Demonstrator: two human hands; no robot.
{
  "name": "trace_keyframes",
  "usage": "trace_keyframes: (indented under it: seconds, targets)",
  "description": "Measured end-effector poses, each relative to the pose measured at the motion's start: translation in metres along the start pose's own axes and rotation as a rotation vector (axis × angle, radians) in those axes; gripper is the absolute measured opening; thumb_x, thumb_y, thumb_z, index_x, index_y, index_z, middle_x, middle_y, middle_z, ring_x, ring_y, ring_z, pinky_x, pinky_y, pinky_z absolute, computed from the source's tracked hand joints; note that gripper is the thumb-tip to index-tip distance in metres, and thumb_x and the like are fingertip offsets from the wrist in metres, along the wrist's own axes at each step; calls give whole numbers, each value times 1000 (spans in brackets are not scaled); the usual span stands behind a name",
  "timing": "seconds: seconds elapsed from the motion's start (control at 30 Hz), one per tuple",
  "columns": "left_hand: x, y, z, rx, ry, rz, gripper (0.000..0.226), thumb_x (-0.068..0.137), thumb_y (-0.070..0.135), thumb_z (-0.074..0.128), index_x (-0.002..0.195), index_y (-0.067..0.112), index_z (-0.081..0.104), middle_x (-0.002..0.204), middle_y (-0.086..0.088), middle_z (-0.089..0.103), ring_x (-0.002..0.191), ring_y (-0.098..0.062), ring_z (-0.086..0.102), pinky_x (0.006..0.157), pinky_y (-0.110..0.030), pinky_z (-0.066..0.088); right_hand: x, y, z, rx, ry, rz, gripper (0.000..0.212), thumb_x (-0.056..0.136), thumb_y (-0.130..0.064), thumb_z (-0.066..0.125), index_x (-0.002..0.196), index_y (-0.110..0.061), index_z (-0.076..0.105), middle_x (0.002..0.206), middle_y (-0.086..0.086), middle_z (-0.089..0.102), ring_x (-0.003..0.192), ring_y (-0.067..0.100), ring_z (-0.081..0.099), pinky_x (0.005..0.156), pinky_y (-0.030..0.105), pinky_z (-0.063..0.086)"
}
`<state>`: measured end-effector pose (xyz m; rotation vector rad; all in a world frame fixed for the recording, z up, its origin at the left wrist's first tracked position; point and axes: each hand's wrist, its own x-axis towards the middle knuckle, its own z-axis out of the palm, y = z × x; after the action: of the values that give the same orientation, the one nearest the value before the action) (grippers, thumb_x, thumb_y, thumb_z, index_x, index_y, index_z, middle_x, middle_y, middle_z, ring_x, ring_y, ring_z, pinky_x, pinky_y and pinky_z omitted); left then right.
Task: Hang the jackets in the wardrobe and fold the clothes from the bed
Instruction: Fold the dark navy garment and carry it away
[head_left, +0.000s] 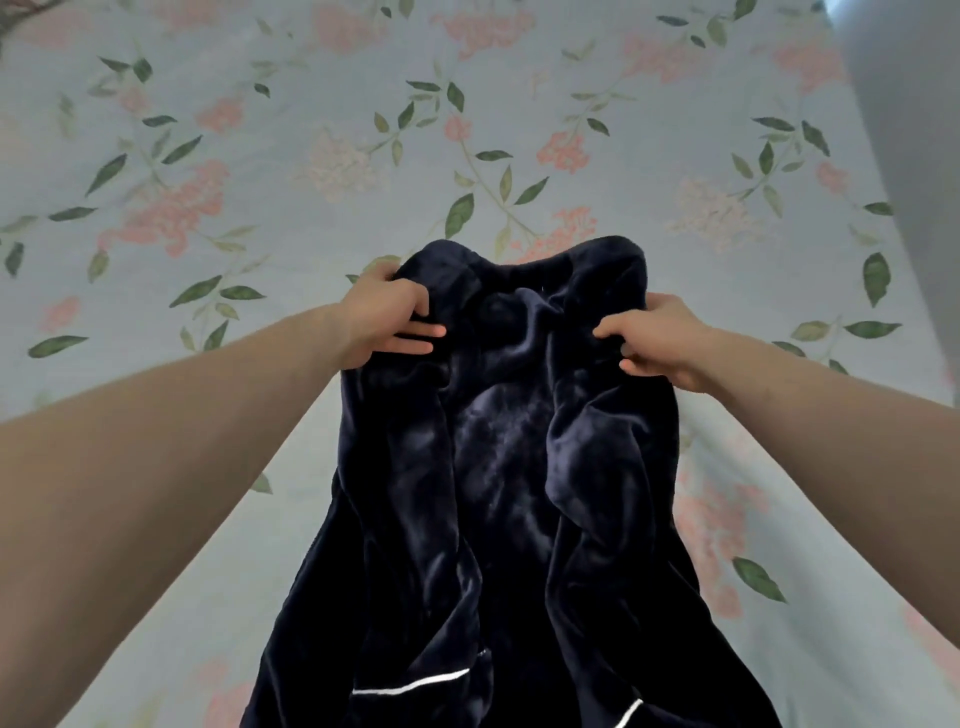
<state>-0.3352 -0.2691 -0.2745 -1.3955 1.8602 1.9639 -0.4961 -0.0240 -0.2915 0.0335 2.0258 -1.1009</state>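
Note:
A dark navy plush garment (509, 467) with thin white piping near its lower end hangs in front of me over the bed. My left hand (389, 322) grips its upper left edge, fingers curled into the fabric. At the upper right edge my right hand (654, 340) grips the fabric the same way. The top of the garment bulges up between the two hands, and its lower part runs out of view at the bottom. Both forearms reach in from the lower corners.
The bed (260, 156) is covered by a pale sheet printed with pink flowers and green leaves and fills most of the view. A grey-white surface (914, 130) rises at the right edge beyond the bed.

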Motion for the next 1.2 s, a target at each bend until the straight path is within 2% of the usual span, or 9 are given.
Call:
trace_keyframes:
  seconds: [0.2,0.37,0.47,0.57,0.73,0.83,0.93,1.07,1.2]
  targets:
    - [-52,-16,-19,108,19,129,39,88,-5,63,117,18,75,112,-7,76,105,-24,72,97,-37,58,-54,9,-17,-268,109,-347,27,84,5,63,87,-22,66,92,13,70,82,29,75,66,40,64]
    - [-104,-57,-32,292,45,301,25,85,4,76,82,29,76,105,11,69,96,-6,68,90,-25,50,-103,52,-39,-522,26,-618,52,76,-5,79,101,-49,64,117,-11,62,105,1,60,95,22,43]
    - [-126,-94,-39,420,64,376,36,85,-1,71,85,35,74,123,20,58,115,2,57,101,-22,40,-127,89,-42,-536,-2,-665,47,74,-9,82,101,-44,65,128,-20,56,114,-10,57,98,12,42]
    - [-148,-130,-41,490,29,378,44,86,-6,62,91,36,71,136,24,49,119,6,53,88,-15,45,-147,129,-40,-623,29,-636,43,74,-9,77,105,-38,68,137,-25,50,111,-11,53,90,20,45]
    - [-164,-182,-47,795,-179,265,45,97,15,63,130,45,56,162,31,11,140,3,35,111,-26,39,-164,183,-32,-860,-79,-489,76,83,-18,70,149,-45,44,164,-17,21,147,11,27,104,27,44]
    - [-171,-183,-40,917,-200,178,48,97,27,62,140,44,48,158,35,11,101,5,65,93,-27,51,-169,188,-25,-887,-64,-424,75,79,-32,65,149,-45,43,166,-12,15,152,18,20,107,37,48]
    - [-174,-163,-26,963,33,306,31,93,36,62,124,39,58,141,25,44,82,-2,61,76,-26,47,-175,171,-13,-741,96,-434,51,78,-32,65,129,-32,63,160,-3,29,150,23,23,118,46,35]
    - [-160,-134,-6,911,242,496,48,89,44,68,134,32,56,151,9,40,132,-19,41,104,-35,42,-175,144,13,-614,192,-434,44,92,-34,65,135,-32,57,164,-2,26,153,22,18,124,48,25]
    - [-133,-132,14,1042,99,281,95,86,73,59,161,41,11,170,5,-16,157,-29,-11,126,-57,8,-160,139,39,-556,60,-237,65,102,-57,43,161,-42,20,173,-4,2,159,26,-1,129,50,11]
